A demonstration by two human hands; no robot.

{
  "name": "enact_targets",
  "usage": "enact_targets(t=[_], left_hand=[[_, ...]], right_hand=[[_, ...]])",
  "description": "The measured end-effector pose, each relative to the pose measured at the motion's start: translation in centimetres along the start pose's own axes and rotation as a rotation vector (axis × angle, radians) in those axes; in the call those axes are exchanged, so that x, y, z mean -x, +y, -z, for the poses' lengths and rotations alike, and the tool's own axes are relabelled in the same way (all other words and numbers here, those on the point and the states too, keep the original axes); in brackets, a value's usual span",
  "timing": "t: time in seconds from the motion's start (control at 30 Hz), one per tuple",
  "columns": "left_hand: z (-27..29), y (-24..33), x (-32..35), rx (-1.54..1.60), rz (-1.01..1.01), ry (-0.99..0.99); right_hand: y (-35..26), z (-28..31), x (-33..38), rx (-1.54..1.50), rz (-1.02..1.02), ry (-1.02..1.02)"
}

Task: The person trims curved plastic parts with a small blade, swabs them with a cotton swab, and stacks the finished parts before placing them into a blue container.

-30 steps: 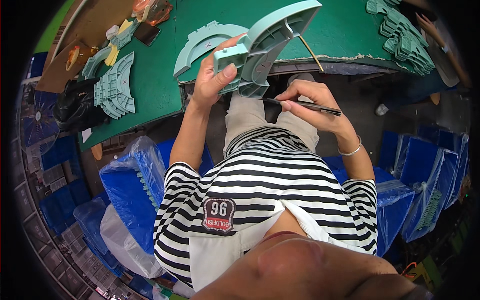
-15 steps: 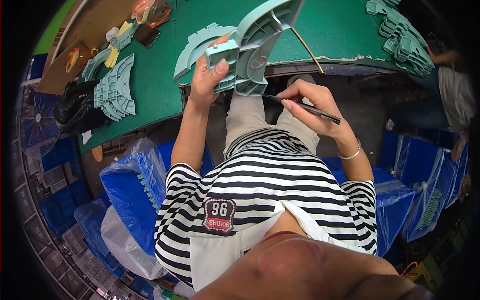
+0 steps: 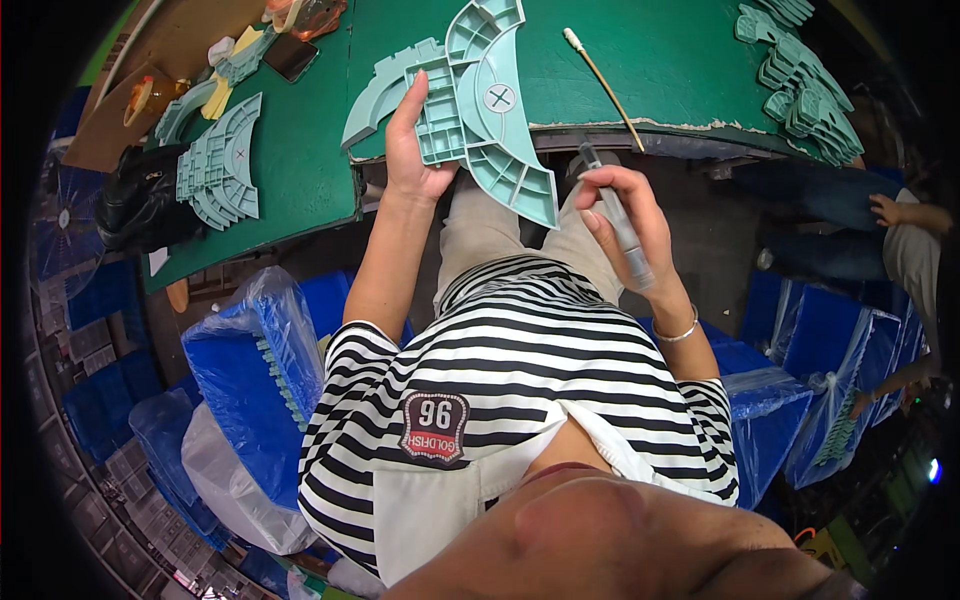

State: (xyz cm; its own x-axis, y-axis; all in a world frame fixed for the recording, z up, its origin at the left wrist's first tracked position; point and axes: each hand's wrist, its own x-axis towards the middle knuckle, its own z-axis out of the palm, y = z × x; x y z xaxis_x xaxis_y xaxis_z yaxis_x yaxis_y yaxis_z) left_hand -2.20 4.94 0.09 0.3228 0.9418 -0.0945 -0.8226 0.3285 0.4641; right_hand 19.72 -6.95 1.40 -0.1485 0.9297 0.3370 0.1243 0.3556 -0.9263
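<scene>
My left hand (image 3: 415, 165) grips a mint-green ribbed plastic part (image 3: 490, 125) by its boxy left side, thumb on top. The part is a curved arch with a cross in a round recess, and its ribbed side shows. Right of it, apart from the part, my right hand (image 3: 645, 225) holds a slim grey knife-like tool (image 3: 622, 222), tip upward. Motion blurs the tool, so its blade is unclear. Behind my left hand, a similar curved mint-green part (image 3: 372, 105) lies at the table edge.
A long cotton swab (image 3: 605, 85) lies across the edge of the green table (image 3: 680, 60). Stacked mint-green parts (image 3: 810, 100) stand at the far right. Left are another part (image 3: 225, 165), a black bag (image 3: 140, 205) and a phone (image 3: 292, 58). Blue plastic-wrapped bins (image 3: 240, 370) flank me; another person (image 3: 905, 235) is at right.
The plastic part has turned so its ribbed side and cross recess face up. My right hand has drawn the tool away from the part's lower edge and tilted it upright.
</scene>
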Motion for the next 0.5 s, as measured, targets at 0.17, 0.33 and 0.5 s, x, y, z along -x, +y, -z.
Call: enact_targets(t=[0.17,0.33,0.5], left_hand=[[0.3,-0.3,0.0,-0.020,-0.004,0.009],[-0.2,-0.9,0.2,-0.107,-0.014,0.046],[-1.0,-1.0,0.7,-0.163,-0.030,0.063]], right_hand=[[0.2,1.6,-0.3,-0.224,-0.093,-0.121],[-0.2,1.5,0.6,-0.271,-0.328,-0.199],[0.7,1.1,0.6,0.291,-0.160,-0.282]])
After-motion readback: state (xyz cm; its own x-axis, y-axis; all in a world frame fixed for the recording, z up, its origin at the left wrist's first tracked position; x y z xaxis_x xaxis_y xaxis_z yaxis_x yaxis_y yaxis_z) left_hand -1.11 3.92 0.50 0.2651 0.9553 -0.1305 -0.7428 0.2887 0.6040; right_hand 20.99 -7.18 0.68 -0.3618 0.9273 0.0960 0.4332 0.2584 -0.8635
